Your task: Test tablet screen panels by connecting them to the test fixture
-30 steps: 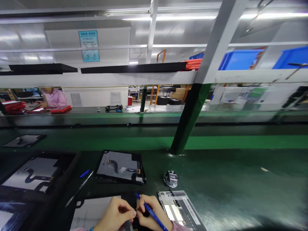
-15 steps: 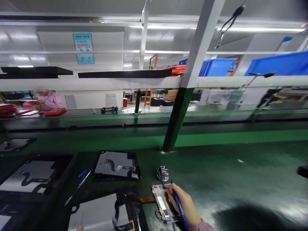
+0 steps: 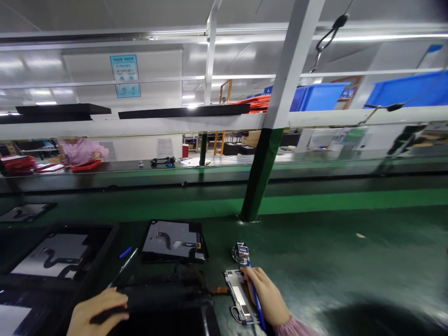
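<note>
Two grips on the job, green table point(image 3: 350, 261) under both. Dark panel point(image 3: 168, 313) lies just right of left grip point(image 3: 96, 313), whose fingers rest loose on its edge, not clamped. Metal module point(image 3: 235, 291) sits under right grip point(image 3: 266, 294), which is closed round blue pen point(image 3: 256, 303). Orange flex point(image 3: 217, 290) runs left of it toward the panel. Tally counter point(image 3: 241, 252) is just beyond it. Judging mid-way: panel laid down, module loose beside it. Half a second ago the panel showed a pale back and left grip was nearly out of view; right grip unchanged.
</note>
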Demonstrator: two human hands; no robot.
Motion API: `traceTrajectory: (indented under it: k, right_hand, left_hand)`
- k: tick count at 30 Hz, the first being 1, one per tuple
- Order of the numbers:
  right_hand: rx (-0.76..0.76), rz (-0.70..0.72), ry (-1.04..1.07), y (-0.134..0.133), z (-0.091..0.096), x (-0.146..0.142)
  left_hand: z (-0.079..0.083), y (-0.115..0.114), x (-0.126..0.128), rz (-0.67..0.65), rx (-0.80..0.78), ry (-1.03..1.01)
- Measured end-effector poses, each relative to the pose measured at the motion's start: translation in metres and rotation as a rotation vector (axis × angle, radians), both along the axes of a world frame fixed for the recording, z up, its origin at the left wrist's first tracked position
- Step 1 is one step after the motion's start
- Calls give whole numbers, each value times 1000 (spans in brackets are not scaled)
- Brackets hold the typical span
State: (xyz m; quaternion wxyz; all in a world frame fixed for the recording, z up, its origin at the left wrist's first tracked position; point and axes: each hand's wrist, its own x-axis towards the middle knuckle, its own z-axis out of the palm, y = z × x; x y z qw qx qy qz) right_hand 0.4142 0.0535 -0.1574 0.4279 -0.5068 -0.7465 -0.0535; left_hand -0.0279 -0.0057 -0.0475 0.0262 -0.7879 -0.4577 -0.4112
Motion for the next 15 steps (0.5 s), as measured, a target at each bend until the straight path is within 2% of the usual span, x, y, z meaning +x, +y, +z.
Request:
traceTrajectory:
  k: [2,5,11,15]
  right_hand:
    - [19,-4,-11,-1,-2,-2]
    - [59,-7,-16,-1,-4,-4]
    - [112,5,5,2,-1,0]
    - [127,10,75,-1,12,-10]
  left_hand:
    - [14,13,14,49,-24,-109]
    - [24,32,25,84,-118,-213]
    - [26,55,30,128,-246,-329]
    - [24,63,30,107,-333,-369]
